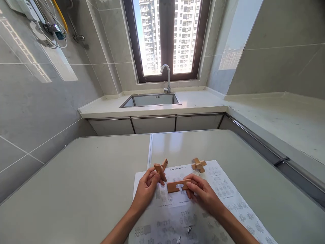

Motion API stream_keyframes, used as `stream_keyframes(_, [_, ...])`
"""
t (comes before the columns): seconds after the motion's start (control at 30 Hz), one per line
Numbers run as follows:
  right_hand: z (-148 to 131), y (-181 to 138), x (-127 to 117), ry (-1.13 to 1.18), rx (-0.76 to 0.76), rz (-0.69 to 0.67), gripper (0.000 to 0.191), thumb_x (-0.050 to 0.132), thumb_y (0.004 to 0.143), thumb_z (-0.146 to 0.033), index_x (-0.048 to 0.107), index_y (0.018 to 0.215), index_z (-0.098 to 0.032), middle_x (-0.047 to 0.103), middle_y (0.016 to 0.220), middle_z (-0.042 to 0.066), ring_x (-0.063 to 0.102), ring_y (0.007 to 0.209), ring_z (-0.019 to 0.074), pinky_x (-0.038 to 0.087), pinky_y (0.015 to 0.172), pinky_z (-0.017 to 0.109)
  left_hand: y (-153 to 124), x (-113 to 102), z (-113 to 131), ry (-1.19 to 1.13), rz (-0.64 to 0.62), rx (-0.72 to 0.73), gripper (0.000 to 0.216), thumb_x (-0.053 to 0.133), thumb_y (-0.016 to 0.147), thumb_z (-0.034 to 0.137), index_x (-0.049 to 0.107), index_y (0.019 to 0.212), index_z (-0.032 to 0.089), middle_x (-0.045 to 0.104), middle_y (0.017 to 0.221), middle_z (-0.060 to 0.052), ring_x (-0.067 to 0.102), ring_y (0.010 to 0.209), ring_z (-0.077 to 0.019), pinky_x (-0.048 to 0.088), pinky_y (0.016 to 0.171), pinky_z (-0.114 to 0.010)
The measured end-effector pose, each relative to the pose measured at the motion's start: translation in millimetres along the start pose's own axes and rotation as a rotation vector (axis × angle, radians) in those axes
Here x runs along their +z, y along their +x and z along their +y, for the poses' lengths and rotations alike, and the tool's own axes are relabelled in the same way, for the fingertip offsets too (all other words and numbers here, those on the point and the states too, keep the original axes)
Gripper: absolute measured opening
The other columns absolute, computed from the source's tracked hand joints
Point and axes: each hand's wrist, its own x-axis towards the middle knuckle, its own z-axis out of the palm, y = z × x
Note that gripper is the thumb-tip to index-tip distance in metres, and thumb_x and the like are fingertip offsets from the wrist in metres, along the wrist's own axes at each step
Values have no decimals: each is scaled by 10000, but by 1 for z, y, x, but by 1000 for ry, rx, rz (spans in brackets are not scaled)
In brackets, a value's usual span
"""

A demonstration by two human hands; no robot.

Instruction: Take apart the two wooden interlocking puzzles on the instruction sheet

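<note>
My left hand (149, 184) is closed on wooden puzzle pieces (159, 172); one flat bar tilts up from the fingertips and another sticks out behind it. In my right hand (200, 189) is a flat notched wooden piece (174, 186), gripped at its right end and held level. A slot with a narrow opening at its lower edge cuts into that piece. The two hands are apart, above a printed instruction sheet (223, 200) with small diagrams. Past my right hand, an assembled wooden burr puzzle (198, 165) rests on the sheet's far edge.
The sheet lies on a pale table (76, 189) with a seam running down its middle. Beyond the table are a white counter (203, 101), a sink (152, 105), a faucet (167, 76) and a window. Tiled walls stand on both sides.
</note>
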Motion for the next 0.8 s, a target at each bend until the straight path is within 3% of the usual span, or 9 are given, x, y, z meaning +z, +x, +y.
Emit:
stream_keyframes(0.1, [-2,-2,2,-120,-6,-51,385,616,999,-553,663,1007,-171,617,659,-2,485,590,139,363,578,275,1,-2,1,-104,42,-22,558,604,961,644,635,1259,174,751,886,-50,671,831,-212,473,936,-343])
stream_keyframes(0.23, [-6,-4,7,-306,-32,-78,407,580,1008,-568,679,997,-174,641,661,10,560,648,174,396,633,293,2,-5,-4,-232,77,-59,671,612,923,719,624,1294,160,711,746,-21,610,664,-173,471,750,-294])
stream_keyframes(0.5, [-7,-7,12,-457,-4,-87,329,532,1047,-469,697,1072,-185,665,692,13,534,611,167,380,594,283,2,-13,-1,-454,46,-119,729,681,870,734,637,1287,138,750,901,-85,508,535,-87,430,579,-251])
stream_keyframes(0.67, [-3,-7,15,-587,-27,-21,301,528,1050,-462,676,1120,-209,639,704,5,508,602,175,381,578,291,4,-14,-1,-532,-17,-134,712,745,844,694,635,1279,142,747,926,-85,504,512,-67,405,521,-228])
stream_keyframes(0.8, [0,-7,22,-741,-134,46,264,509,1061,-430,673,1075,-223,679,807,47,561,645,195,432,611,319,3,-13,-6,-549,-112,-164,719,741,854,684,593,1324,161,746,895,-74,504,473,-68,394,471,-221])
